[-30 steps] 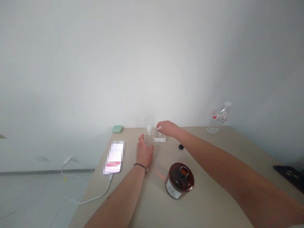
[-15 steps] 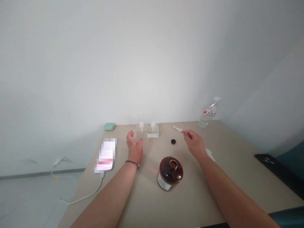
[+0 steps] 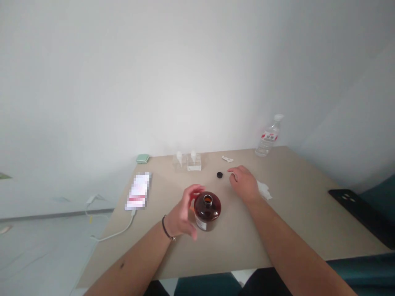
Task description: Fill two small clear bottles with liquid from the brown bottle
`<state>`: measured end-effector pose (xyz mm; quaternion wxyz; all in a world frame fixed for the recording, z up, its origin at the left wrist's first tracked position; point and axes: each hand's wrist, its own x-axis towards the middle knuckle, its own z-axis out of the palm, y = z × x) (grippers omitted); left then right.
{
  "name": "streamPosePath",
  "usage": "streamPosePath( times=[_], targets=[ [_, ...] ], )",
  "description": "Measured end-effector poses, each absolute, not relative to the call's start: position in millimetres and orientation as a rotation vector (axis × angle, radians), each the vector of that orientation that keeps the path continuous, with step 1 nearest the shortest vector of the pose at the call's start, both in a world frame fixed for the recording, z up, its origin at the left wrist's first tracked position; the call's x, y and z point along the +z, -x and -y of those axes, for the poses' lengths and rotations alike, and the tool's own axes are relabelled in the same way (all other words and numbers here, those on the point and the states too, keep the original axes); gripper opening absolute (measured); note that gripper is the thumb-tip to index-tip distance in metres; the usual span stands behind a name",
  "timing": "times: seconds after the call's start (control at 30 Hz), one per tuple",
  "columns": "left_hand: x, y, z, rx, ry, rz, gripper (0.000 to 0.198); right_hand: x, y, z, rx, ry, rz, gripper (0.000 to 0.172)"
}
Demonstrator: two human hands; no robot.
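Note:
A squat brown glass bottle point(image 3: 209, 210) with a white label stands uncapped at the middle of the beige table point(image 3: 296, 230). My left hand point(image 3: 184, 211), a dark band on its wrist, is cupped against the bottle's left side with fingers and thumb apart; no firm grip shows. My right hand point(image 3: 243, 185) lies palm down on the table with fingers loosely bent and nothing in it. Its fingertips are just right of a small black cap point(image 3: 219, 174). Two small clear dropper bottles point(image 3: 187, 161) stand at the back.
A phone point(image 3: 138, 191) on a white cable point(image 3: 115, 234) lies at the left, with a green case point(image 3: 142, 158) behind it. A crumpled tissue point(image 3: 264, 190), a white scrap point(image 3: 227, 158) and a water bottle point(image 3: 268, 137) are on the right. A black flat object point(image 3: 361, 210) rests at the right edge.
My left hand has pulled back from the small clear bottles to the brown bottle. My right hand left the clear bottles and came down beside the black cap. The view has shifted back.

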<state>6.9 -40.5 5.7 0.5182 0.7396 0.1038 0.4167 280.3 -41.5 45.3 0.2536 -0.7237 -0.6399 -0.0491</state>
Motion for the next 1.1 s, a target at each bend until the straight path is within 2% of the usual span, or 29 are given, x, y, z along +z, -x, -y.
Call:
streamPosePath(
  times=[0.07,0.13,0.27,0.37,0.5,0.67,0.77,0.9,1.1],
  targets=[
    [7,-13,47,0.859,-1.784,-0.276,0.120,55,-290,55,-0.280,2.122,1.643,0.032],
    [8,-17,48,0.787,-1.787,-0.340,0.109,59,-301,72,-0.362,2.340,1.508,0.035],
    [9,-22,43,0.776,-1.752,-0.389,0.096,48,-320,97,-0.093,2.563,1.545,0.037],
    [9,-25,42,0.785,-1.729,-0.396,0.094,51,-317,100,0.123,2.422,1.570,0.035],
    [11,-27,44,0.792,-1.738,-0.389,0.094,96,-281,96,0.595,1.962,1.681,0.036],
    [15,-27,47,0.802,-1.782,-0.417,0.097,161,-227,81,0.660,1.647,2.201,0.027],
    [18,-27,48,0.761,-1.808,-0.480,0.096,183,-209,70,0.558,1.590,2.551,0.026],
    [20,-26,48,0.749,-1.823,-0.531,0.097,202,-188,67,0.151,1.517,2.947,0.025],
    [17,-28,45,0.737,-1.806,-0.523,0.090,203,-168,80,-0.289,1.089,3.243,0.014]
  ],
)
